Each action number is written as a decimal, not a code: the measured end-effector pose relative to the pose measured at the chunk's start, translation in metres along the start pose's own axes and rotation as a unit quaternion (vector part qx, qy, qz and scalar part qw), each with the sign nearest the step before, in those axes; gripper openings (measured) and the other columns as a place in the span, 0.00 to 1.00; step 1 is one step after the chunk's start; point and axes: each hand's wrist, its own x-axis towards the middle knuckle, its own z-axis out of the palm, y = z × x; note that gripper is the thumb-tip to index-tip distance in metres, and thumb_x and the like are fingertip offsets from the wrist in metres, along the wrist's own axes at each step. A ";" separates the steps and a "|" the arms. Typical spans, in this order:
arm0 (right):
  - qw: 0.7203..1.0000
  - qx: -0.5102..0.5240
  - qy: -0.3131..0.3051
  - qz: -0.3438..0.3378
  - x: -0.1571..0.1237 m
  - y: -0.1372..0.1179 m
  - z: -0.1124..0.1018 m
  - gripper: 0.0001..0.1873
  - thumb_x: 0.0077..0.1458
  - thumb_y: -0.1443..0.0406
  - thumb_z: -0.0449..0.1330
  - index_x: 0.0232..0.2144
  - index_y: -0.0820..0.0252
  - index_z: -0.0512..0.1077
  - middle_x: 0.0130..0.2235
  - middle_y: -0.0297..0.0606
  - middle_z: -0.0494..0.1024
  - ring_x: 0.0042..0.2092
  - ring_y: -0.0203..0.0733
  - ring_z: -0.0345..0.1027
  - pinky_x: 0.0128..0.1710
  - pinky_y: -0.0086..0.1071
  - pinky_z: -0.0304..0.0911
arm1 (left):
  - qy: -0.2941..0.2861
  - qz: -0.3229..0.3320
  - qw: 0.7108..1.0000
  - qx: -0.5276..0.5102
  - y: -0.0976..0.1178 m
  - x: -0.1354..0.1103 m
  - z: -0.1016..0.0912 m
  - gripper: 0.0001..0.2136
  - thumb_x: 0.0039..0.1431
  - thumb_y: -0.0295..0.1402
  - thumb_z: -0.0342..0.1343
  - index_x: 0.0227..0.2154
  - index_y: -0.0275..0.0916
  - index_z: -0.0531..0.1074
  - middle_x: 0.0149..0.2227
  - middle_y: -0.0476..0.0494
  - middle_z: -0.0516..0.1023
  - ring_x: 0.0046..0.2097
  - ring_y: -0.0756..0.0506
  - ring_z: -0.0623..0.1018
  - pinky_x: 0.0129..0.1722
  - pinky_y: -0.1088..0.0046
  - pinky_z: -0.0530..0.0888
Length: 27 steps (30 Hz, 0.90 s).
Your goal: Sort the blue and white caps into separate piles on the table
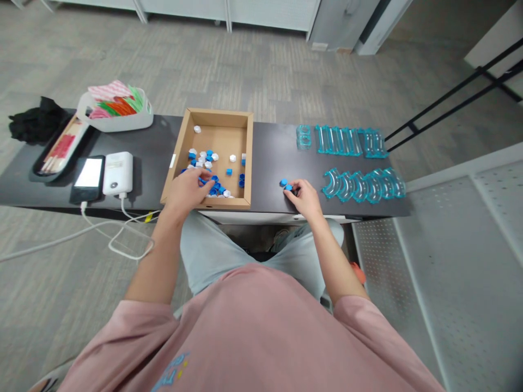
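Note:
In the head view, my left hand (192,188) reaches into the front left of the open cardboard box (218,204), its curled fingertips among small blue hexagonal pieces (216,187). Whether it pinches one is hidden. White hexagonal pieces (208,164) lie mixed with blue ones just beyond the fingers. To the right of the box, my right hand (306,197) rests on the dark tabletop with its thumb and fingers closed on a blue hexagonal piece (288,187). A second blue piece (283,182) sits right beside it on the table.
Teal clear plastic track-like pieces, straight (339,140) and curved (353,186), stand in rows at the right. On the left are a white basket (122,122) of colourful strips, a black tray (51,169), a phone (87,177) and a white power bank (118,173) with cables (131,218).

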 end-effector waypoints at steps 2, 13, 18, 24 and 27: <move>1.000 -0.005 0.003 -0.004 0.002 0.000 0.004 0.09 0.66 0.56 0.71 0.46 0.48 0.81 0.48 0.46 0.88 0.52 0.60 0.82 0.58 0.51 0.77 | -0.028 -0.007 0.998 0.053 -0.005 0.013 0.001 0.11 0.66 0.46 0.70 0.46 0.49 0.89 0.48 0.40 0.92 0.56 0.30 0.88 0.58 0.55 0.83; 0.998 0.056 0.030 -0.003 0.002 0.011 0.014 0.26 0.67 0.48 0.73 0.60 0.50 0.81 0.50 0.45 0.90 0.37 0.51 0.78 0.52 0.52 0.79 | -0.101 -0.001 0.976 0.191 0.009 0.024 -0.006 0.16 0.68 0.52 0.68 0.48 0.50 0.92 0.53 0.39 0.94 0.60 0.28 0.89 0.60 0.57 0.80; 0.985 0.159 0.054 -0.029 -0.024 -0.011 0.009 0.28 0.66 0.39 0.73 0.57 0.48 0.83 0.49 0.47 0.88 0.36 0.53 0.77 0.48 0.56 0.82 | -0.041 0.020 0.999 0.003 0.024 -0.001 -0.011 0.19 0.72 0.51 0.66 0.55 0.45 0.87 0.55 0.37 0.92 0.56 0.33 0.89 0.58 0.57 0.83; 0.961 0.266 -0.043 -0.054 -0.061 -0.078 0.010 0.23 0.67 0.36 0.73 0.52 0.39 0.86 0.44 0.41 0.89 0.40 0.58 0.81 0.49 0.58 0.84 | -0.053 0.192 0.968 -0.154 0.080 -0.051 0.022 0.13 0.72 0.48 0.68 0.52 0.51 0.86 0.52 0.40 0.90 0.55 0.32 0.88 0.59 0.51 0.85; 0.956 0.281 -0.062 -0.059 -0.074 -0.096 0.011 0.21 0.66 0.36 0.75 0.49 0.38 0.87 0.39 0.38 0.88 0.38 0.58 0.82 0.47 0.58 0.84 | -0.049 0.217 0.961 -0.165 0.101 -0.068 0.038 0.10 0.77 0.47 0.63 0.51 0.56 0.86 0.55 0.40 0.88 0.54 0.32 0.87 0.60 0.48 0.85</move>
